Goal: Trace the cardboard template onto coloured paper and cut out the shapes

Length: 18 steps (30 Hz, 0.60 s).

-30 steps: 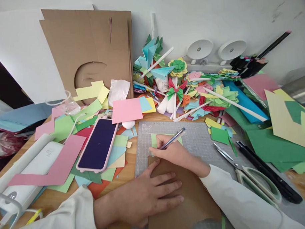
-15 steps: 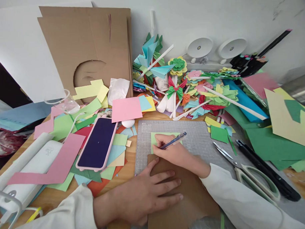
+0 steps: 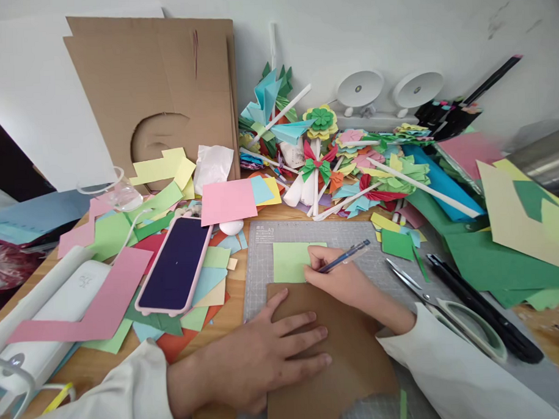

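From the head view, reading the clock from the right hand with twelve toward the wall: grips a blue pen [image 3: 344,257] in the right hand [image 3: 334,272], with thumb and fingers curled closed around the barrel. Slants the pen's back end up toward two o'clock; hides the writing tip, so cannot tell whether it touches anything.

Rests that same hand partly over the light green paper [image 3: 289,262], leaving most of it bare at nine o'clock. Has brown cardboard [image 3: 340,360] at six o'clock, with its far edge along the paper's near edge.

Spreads the left hand [image 3: 261,360] at seven o'clock, wide open and palm down on the cardboard, pressing on it with parted fingers but grasping nothing. Points those fingertips roughly toward three.

Works on a gray cutting mat [image 3: 356,231] laid on the wooden surface [image 3: 237,312]. Keeps scissors [image 3: 427,298] at four o'clock, just beside the right sleeve, with a black cutter [image 3: 486,309] a little beyond. Includes a phone [image 3: 175,265] at nine, pink paper [image 3: 228,202] at ten, upright cardboard panels [image 3: 192,72] at eleven, and a heap of paper flowers [image 3: 322,119] at twelve.
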Motion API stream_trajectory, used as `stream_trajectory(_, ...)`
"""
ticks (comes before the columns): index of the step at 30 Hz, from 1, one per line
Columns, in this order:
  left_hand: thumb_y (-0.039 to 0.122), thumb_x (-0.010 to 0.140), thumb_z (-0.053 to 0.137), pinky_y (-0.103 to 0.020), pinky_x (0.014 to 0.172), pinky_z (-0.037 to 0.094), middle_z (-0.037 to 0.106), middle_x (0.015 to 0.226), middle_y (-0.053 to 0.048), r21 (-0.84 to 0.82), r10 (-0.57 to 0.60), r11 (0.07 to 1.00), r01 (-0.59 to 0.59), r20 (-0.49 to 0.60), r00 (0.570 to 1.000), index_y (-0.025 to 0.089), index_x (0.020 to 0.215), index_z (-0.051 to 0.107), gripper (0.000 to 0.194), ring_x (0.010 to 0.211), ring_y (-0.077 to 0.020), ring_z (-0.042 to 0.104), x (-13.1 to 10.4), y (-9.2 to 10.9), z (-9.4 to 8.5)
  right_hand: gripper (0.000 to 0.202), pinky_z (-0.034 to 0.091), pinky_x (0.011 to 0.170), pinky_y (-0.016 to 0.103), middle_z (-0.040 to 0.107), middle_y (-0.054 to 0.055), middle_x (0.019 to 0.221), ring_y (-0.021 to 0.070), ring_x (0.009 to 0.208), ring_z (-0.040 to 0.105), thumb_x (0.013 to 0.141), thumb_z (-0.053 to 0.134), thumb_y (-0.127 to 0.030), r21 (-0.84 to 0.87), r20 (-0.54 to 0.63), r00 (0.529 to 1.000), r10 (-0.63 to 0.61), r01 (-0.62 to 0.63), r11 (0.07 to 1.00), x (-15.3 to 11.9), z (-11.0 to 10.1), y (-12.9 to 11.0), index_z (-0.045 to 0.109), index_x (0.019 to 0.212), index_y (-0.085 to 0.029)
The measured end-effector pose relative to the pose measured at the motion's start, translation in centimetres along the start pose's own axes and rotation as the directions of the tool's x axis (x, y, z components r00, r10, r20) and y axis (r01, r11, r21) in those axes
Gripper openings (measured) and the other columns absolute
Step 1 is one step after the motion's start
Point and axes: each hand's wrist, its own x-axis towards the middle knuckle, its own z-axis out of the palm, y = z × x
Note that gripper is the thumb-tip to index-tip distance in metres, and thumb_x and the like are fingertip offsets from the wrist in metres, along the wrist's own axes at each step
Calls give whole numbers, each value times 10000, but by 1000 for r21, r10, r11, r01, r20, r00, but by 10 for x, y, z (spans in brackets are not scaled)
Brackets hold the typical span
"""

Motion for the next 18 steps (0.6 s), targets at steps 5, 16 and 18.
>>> stream_trajectory(5, 222, 772, 557, -661, 1087, -151, 239, 1573, -148, -6, -15, 1000, 15, 34, 999, 156, 1504, 218, 809, 1449, -322, 166, -1, 0, 0, 238, 243, 496, 246, 282, -74, 528, 106, 524, 292, 675, 480, -198, -17, -2, 999, 32, -32, 999, -1, -8, 0, 271, 565, -226)
stream_trajectory(16, 220, 779, 547, -688, 1096, -80, 279, 1558, -155, -42, -12, 999, 11, -3, 1000, 152, 1496, 242, 782, 1437, -334, 207, 0, 0, -1, 228, 230, 501, 255, 270, -76, 533, 110, 531, 280, 639, 476, -181, -63, -14, 995, 97, -97, 993, -3, -12, 6, 262, 573, -227)
stream_trajectory(18, 229, 780, 543, -678, 1092, -108, 271, 1561, -156, -49, -11, 999, 11, 4, 1000, 155, 1497, 235, 784, 1441, -331, 196, 0, 0, 0, 229, 229, 499, 255, 275, -75, 529, 110, 528, 285, 641, 479, -172, -62, -18, 995, 94, -95, 994, -4, -13, 7, 267, 573, -227)
